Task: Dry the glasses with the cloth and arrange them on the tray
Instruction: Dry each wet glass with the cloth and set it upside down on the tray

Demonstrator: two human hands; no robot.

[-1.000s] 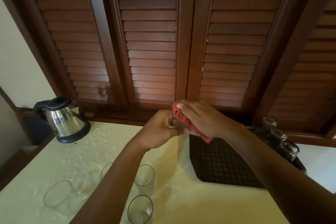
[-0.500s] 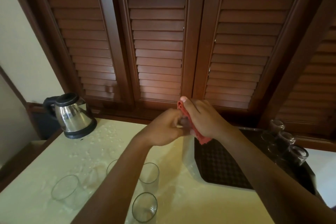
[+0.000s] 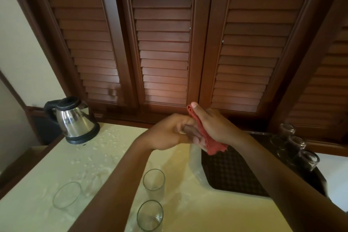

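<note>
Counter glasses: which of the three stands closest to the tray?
The middle glass, just right of the left forearm; the others sit nearer the camera and far left, away from the tray.

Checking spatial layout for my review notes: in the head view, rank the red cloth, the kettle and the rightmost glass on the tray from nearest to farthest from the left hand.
1. Cloth: against the left hand, in the right hand.
2. Kettle: far left, on the counter.
3. Rightmost glass: far right, on the tray.

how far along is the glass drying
Done: three glasses stand on the tray. In hand: the left hand and right hand work the red cloth around one glass. Left: three upright glasses on the wet counter.
</note>
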